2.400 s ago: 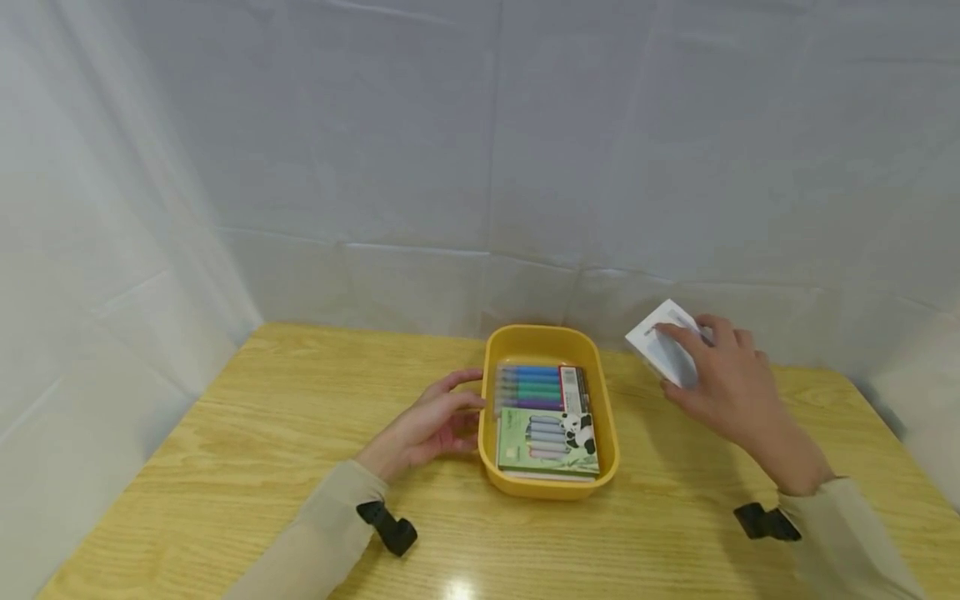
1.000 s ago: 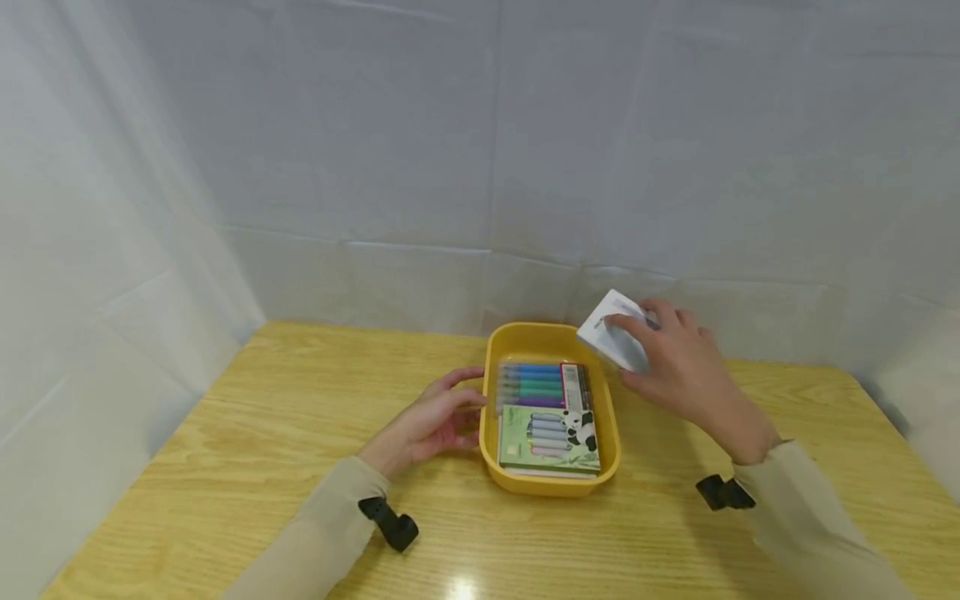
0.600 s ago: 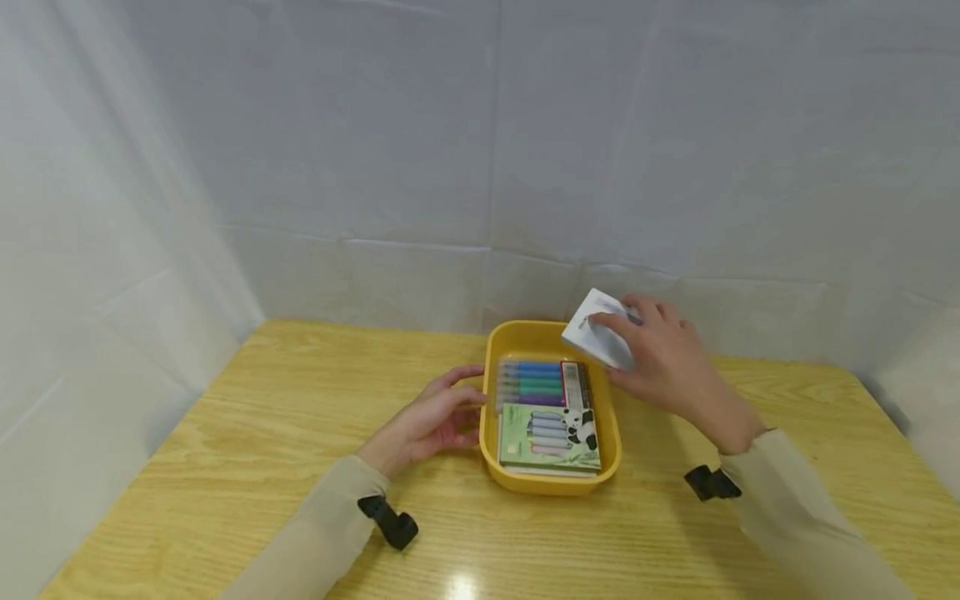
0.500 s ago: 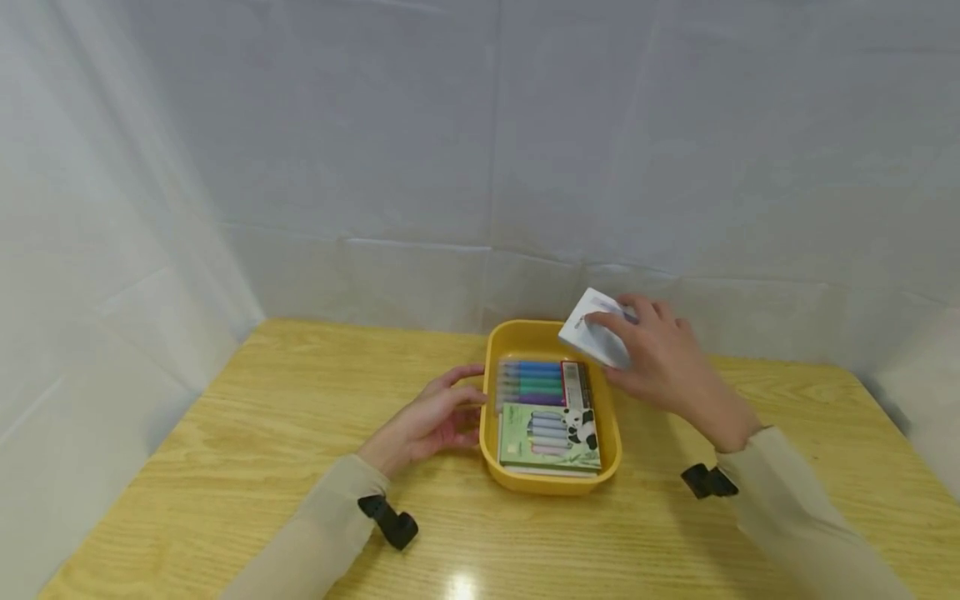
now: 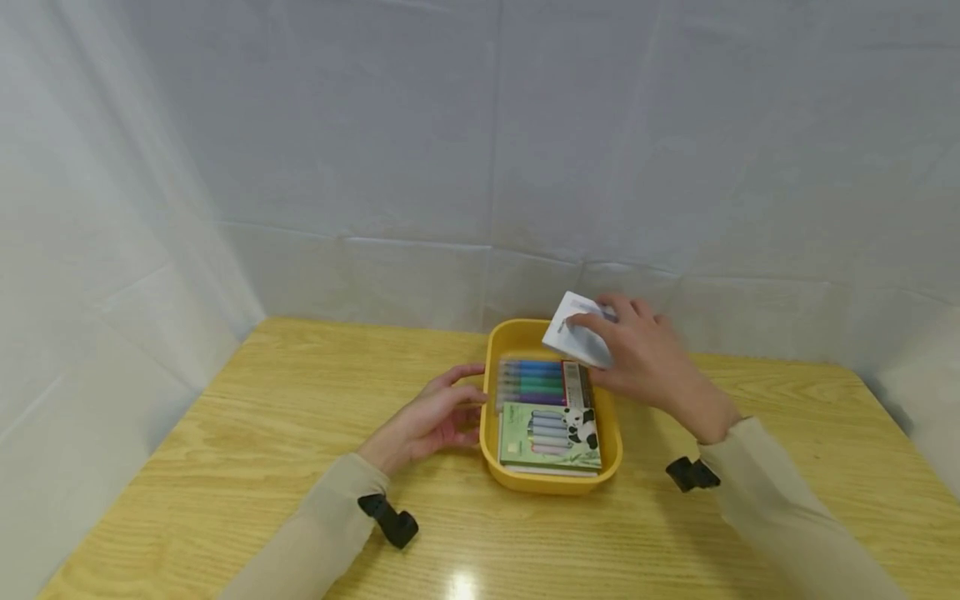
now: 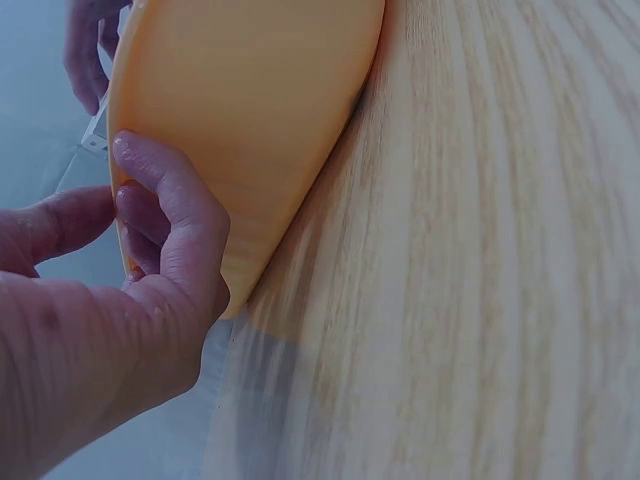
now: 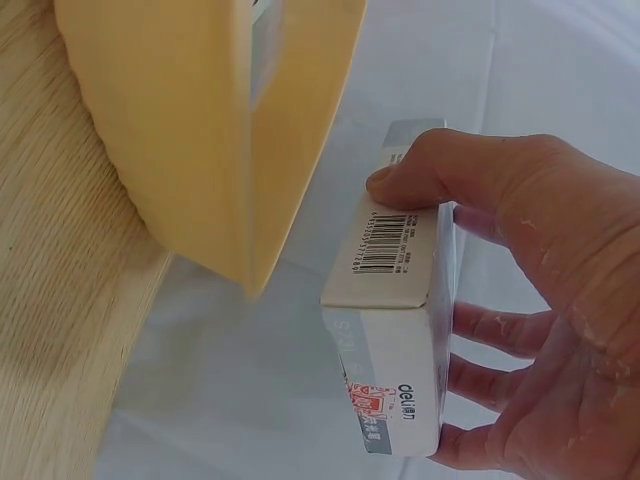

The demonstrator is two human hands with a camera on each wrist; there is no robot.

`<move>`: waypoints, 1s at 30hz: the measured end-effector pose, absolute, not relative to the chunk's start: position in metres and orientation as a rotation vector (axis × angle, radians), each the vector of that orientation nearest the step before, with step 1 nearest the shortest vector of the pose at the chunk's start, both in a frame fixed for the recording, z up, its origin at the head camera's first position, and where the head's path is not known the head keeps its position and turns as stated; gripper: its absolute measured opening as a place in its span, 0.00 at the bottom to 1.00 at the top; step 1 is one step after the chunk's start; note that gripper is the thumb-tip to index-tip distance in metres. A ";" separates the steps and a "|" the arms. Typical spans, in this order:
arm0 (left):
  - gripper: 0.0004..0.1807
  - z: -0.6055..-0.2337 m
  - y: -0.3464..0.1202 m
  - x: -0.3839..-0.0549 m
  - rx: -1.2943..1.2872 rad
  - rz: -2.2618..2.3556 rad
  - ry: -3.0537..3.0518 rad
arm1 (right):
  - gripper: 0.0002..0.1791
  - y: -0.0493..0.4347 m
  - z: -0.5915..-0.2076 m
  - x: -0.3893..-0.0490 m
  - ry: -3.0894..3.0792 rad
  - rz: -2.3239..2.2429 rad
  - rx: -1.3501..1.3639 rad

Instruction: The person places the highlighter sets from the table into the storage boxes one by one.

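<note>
A yellow plastic basket (image 5: 551, 483) stands on the wooden table, its left side held by my left hand (image 5: 431, 425). In the left wrist view, bent fingers (image 6: 195, 225) lie against the basket's outer wall and the thumb meets its rim. My right hand (image 5: 648, 358) grips a small white box (image 5: 570, 329) and holds it tilted above the basket's far right part. The right wrist view shows the thumb on the box's barcode side and the other fingers behind it. Inside the basket lie a clear pack of coloured pens (image 5: 532, 382) and a green panda-printed box (image 5: 547, 437).
Pale plastic sheeting (image 5: 450, 167) hangs behind the table and along its left side. Beneath the green box shows the pale edge of another flat thing. Bare wooden tabletop (image 5: 300, 392) extends left of the basket, and more lies to its right.
My right hand has carried the white box leftward, from beside the basket to over its far right part. The left hand and the basket have stayed almost in place.
</note>
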State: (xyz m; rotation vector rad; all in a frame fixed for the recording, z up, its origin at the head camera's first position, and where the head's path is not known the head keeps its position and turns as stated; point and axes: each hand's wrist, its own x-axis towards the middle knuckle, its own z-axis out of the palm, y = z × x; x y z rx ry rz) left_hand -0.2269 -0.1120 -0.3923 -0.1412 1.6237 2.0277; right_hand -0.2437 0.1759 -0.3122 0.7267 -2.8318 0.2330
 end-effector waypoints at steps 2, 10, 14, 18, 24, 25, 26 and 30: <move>0.33 -0.392 -0.112 -0.227 -0.145 2.030 1.624 | 0.35 0.174 -0.312 -0.245 -2.839 0.236 0.733; 0.32 -0.393 -0.110 -0.227 -0.159 2.034 1.614 | 0.36 0.166 -0.316 -0.249 -2.836 0.288 0.818; 0.32 -0.393 -0.110 -0.227 -0.165 2.036 1.613 | 0.36 0.161 -0.318 -0.250 -2.852 0.297 0.844; 0.32 -0.393 -0.109 -0.227 -0.161 2.038 1.612 | 0.36 0.157 -0.320 -0.251 -2.852 0.302 0.884; 0.32 -0.392 -0.109 -0.227 -0.162 2.035 1.617 | 0.34 0.155 -0.324 -0.255 -2.838 0.298 0.940; 0.32 -0.392 -0.109 -0.227 -0.161 2.034 1.617 | 0.34 0.155 -0.324 -0.255 -2.838 0.294 0.951; 0.32 -0.392 -0.109 -0.227 -0.159 2.034 1.617 | 0.33 0.155 -0.325 -0.256 -2.839 0.292 0.965; 0.32 -0.391 -0.110 -0.228 -0.157 2.033 1.615 | 0.33 0.153 -0.328 -0.259 -2.849 0.302 1.019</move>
